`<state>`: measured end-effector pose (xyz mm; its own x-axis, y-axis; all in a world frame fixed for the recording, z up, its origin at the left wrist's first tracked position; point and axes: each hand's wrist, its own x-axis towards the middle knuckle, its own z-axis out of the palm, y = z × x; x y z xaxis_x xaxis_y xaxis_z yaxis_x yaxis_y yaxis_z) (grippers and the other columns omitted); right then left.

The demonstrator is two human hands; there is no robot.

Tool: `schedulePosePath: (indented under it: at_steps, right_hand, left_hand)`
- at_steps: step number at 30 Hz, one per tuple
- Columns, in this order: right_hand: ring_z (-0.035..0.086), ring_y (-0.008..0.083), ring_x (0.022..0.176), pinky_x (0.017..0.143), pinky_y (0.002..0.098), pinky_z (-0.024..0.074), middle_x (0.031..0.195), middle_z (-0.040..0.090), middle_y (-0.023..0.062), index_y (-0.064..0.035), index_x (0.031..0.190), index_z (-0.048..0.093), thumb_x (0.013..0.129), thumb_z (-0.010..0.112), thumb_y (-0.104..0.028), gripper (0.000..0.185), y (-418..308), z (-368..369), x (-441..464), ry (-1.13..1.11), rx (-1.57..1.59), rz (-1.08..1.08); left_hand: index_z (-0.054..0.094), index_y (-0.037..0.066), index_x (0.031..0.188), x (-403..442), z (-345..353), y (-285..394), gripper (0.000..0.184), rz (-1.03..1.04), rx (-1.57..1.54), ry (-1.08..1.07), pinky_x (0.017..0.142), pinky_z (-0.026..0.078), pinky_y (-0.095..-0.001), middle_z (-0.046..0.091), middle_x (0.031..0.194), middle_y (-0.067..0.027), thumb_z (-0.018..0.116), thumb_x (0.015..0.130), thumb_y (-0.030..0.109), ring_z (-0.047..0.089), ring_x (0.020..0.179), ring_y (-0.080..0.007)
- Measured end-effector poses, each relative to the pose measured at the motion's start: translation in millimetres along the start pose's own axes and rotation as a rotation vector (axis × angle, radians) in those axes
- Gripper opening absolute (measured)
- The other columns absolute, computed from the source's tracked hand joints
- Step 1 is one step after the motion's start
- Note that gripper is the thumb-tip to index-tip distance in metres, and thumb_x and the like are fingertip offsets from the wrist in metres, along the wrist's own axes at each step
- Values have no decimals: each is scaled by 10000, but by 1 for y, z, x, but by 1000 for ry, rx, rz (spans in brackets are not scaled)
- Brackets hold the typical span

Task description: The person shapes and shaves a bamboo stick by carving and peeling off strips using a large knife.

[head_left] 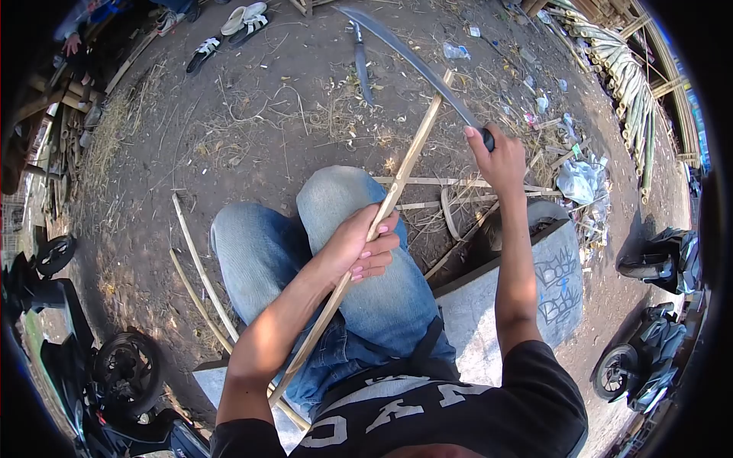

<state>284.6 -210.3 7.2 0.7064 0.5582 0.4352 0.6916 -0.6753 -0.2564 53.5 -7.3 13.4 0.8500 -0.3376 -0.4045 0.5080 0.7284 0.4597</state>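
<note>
My left hand [365,243] is closed around a long split bamboo strip [406,169], which slants from beside my hip up and away past my knees. In my closed right hand [500,159] is the dark handle of a machete [427,70] with a long, slightly curved blade. The blade crosses the strip near its far end; I cannot tell whether it is cutting in or only touching. A second knife [361,69] lies on the dirt ahead. Below my left hand are my knees in blue jeans [366,298].
Thin bamboo strips [200,263] lie at my left, others [466,183] beyond my right knee. A concrete slab with scribbles [527,282] is at my right. Plastic litter [580,182], bamboo poles [626,91], sandals [244,21] and parked motorcycles [126,374] stand around. A person's hand [72,43] shows far left.
</note>
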Motion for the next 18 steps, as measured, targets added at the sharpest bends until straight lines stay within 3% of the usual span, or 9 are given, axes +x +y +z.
schedulePosePath:
  at_steps: [2,3,5,9,13,15,17,18]
  right_hand:
    - [624,374,505,522,439,495,493,546,128,-52,775,659,920,616,-615,583,2,-1,10,39,-96,177]
    - [624,374,505,522,439,495,493,546,128,-52,775,659,920,616,-615,583,0,0,9,42,-95,166]
    - [615,373,524,521,445,467,536,540,147,-38,815,646,918,657,-526,498,-5,-2,-11,-79,63,71]
    - [621,381,546,531,440,466,560,548,151,-29,814,637,903,654,-542,521,-1,0,-20,-99,100,-216]
    - [631,375,542,506,447,478,549,574,145,-58,814,663,886,658,-596,543,8,33,-19,-72,131,-72]
    - [635,386,552,511,453,479,550,575,157,-57,805,665,893,650,-594,545,7,40,-15,-55,99,-100]
    - [634,404,561,528,466,482,555,581,166,-51,809,674,909,625,-602,562,13,45,-13,-11,67,-4]
    - [645,407,582,560,472,488,570,592,184,-27,800,676,933,590,-610,605,22,45,-4,-14,58,156]
  left_hand:
    - [399,178,766,-1,1,3,374,11,24,17,245,221,-204,292,457,76,255,1082,319,254,281,-37]
    - [400,178,769,-1,2,5,368,6,15,26,246,221,-203,294,459,76,260,1080,316,251,283,-37]
    - [400,178,772,-3,1,3,362,-2,-9,35,248,220,-201,295,462,76,265,1079,313,249,284,-36]
    - [401,178,776,-1,1,5,351,-1,-6,23,252,215,-199,294,469,81,286,1077,317,239,291,-32]
    - [394,174,778,10,9,10,337,20,-16,132,272,222,-200,284,486,85,296,1068,314,232,311,-32]
    - [392,166,792,10,10,9,318,35,-24,145,287,226,-205,286,503,83,301,1062,308,241,327,-37]
    - [395,159,813,8,10,4,306,24,16,159,294,226,-212,286,514,79,309,1063,312,248,334,-38]
    - [394,150,823,4,11,1,304,40,60,149,295,234,-222,301,515,70,313,1066,314,256,334,-48]
